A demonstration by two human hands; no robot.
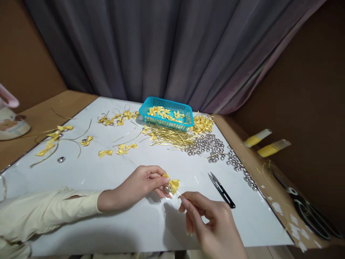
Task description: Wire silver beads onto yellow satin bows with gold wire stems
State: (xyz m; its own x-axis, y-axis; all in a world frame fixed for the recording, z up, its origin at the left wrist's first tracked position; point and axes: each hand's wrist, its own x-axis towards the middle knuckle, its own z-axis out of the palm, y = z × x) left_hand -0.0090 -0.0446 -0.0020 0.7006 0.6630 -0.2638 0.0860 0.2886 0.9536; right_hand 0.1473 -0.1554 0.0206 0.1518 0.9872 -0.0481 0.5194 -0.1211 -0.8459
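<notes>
Between its thumb and fingers my left hand (142, 183) pinches a yellow ribbon bow (175, 185). A shiny silver bead (167, 189) sits against the bow's middle, by the fingertips. Closed in a pinch, my right hand (212, 217) holds the end of a thin pale cord (177, 192) that runs to the bow. How the cord passes around the bead is hidden by the fingers. Black thread snips (222, 191) lie on the white mat (121, 230) to the right of my hands.
A blue basket (167, 122) of yellow bows stands at the back. Beside it are gold cords (172, 137), more bows (202, 124) and silver beads (210, 145). Scissors (307, 212) and two yellow-filled tubes (273, 148) lie right; finished-looking corded bows (54, 136) lie left, near a mug (13, 124).
</notes>
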